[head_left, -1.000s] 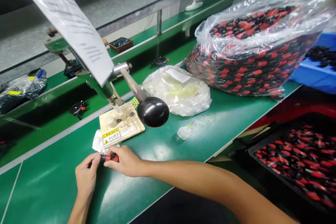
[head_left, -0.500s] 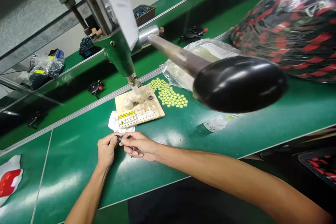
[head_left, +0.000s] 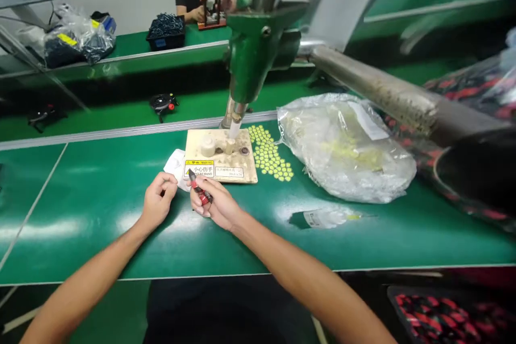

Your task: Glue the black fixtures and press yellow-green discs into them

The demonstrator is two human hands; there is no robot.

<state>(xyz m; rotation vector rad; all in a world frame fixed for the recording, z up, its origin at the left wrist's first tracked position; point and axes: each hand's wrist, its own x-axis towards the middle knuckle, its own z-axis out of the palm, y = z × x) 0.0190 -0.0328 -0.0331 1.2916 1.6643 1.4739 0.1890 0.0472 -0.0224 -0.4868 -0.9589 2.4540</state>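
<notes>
My right hand (head_left: 215, 201) grips a small red and black part (head_left: 201, 191) whose dark tip points up and left. To its left, my left hand (head_left: 159, 196) has its fingers curled in a pinch; whether anything small lies between them is hidden. The hands are apart, just in front of a cream plate (head_left: 250, 172) with a warning label. A white cloth (head_left: 176, 164) lies by the plate's left edge. Over the plate stands a green hand press (head_left: 252, 48), its tip close above the plate. Many yellow-green discs (head_left: 272, 156) lie right of the plate.
A clear plastic bag (head_left: 350, 145) and a small bottle (head_left: 322, 219) lie on the right. The press lever (head_left: 371, 83) reaches toward the right foreground. Behind are a conveyor with black parts (head_left: 163, 103), a black bin (head_left: 166, 32) and another person's hand (head_left: 196, 14).
My hands have separated, and the red and black part is now in my right hand alone. The view has levelled and turned, bringing the whole plastic bag into sight.
</notes>
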